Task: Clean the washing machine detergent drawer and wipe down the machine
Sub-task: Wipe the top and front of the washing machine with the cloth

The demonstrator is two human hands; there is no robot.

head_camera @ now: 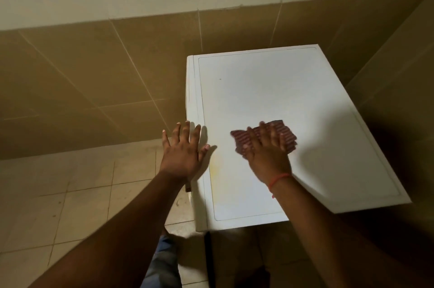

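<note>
The person stands over a white washing machine, seen from above, its flat top panel tucked into a corner of brown wall tiles. The right hand lies flat on a red-and-white patterned cloth, fingers straight and spread over it, pressing it against the middle of the top, a little toward the near edge; the spread palm likely keeps the whole cloth in contact so each pass covers more surface. The cloth's edges look blurred, which suggests a wiping stroke in progress. The left hand is open with fingers fanned, resting at the left edge of the top beside the cloth hand, apparently to brace the body while leaning in. A faint yellowish stain shows near the left front of the panel, just beside the left hand, and a small dark speck sits farther back; both appear not yet wiped. The detergent drawer is not visible from this angle, so its condition cannot be judged. A red thread bracelet circles the right wrist.
</note>
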